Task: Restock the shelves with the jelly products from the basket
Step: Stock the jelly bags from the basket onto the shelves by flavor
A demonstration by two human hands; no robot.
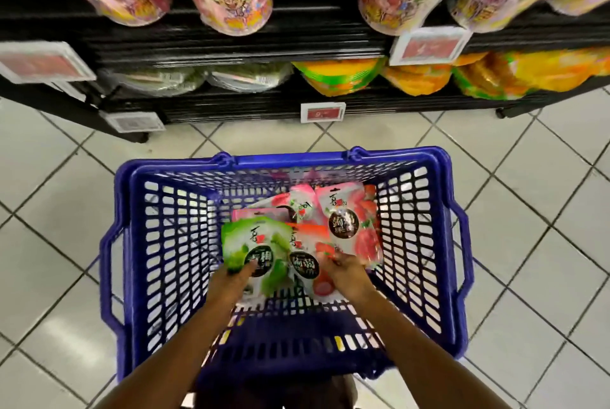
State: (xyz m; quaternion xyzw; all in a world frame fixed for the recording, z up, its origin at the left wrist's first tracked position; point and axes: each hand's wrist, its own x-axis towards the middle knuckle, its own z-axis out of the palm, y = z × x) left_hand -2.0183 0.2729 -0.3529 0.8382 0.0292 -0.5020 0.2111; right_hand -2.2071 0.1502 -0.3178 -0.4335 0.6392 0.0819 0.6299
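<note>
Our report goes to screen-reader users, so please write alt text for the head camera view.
Two hands reach into a blue basket on a tiled floor: the left hand grips a green jelly pouch, the right hand pinches a red pouch beside it. More pink pouches lie behind, and stocked black shelves stand beyond.

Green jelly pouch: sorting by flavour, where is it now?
Head view: green pouch lies left in the blue basket, beside the red pouch, left hand on it.
</note>
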